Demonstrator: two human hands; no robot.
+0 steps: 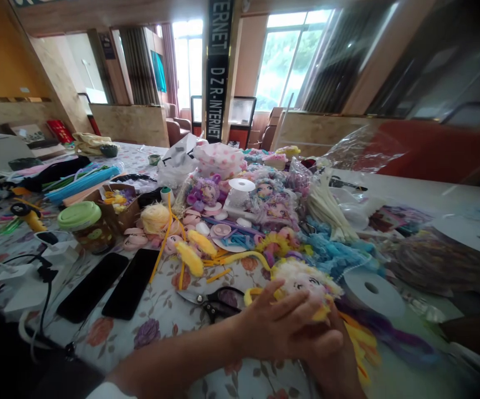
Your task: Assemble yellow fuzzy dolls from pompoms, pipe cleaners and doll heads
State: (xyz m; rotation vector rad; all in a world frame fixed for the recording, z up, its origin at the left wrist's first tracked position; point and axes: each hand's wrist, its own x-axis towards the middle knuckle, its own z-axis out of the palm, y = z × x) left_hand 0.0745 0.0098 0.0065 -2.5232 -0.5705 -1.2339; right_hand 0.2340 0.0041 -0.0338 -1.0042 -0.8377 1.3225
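Note:
A doll head (302, 277) with pale yellow fluffy hair and a printed face is held low, right of the middle. My left hand (275, 318) reaches across from the left, its fingers laid over the lower face. My right hand (333, 346) comes up from below, mostly hidden by the left one, and grips the doll head from beneath and the right side. Black-handled scissors (213, 305) lie beside my left wrist. A yellow fuzzy strip (244, 257) runs up to the doll's hair. Yellow fuzzy pieces (196, 252) lie farther back on the cloth.
Two dark phones (129, 285) and a green-lidded jar (84, 224) are at the left, near a white power strip (27, 291). Bagged dolls (279, 208), a ribbon spool (242, 191) and blue mesh (335, 252) crowd the middle. A white spool (375, 293) stands right of my hands.

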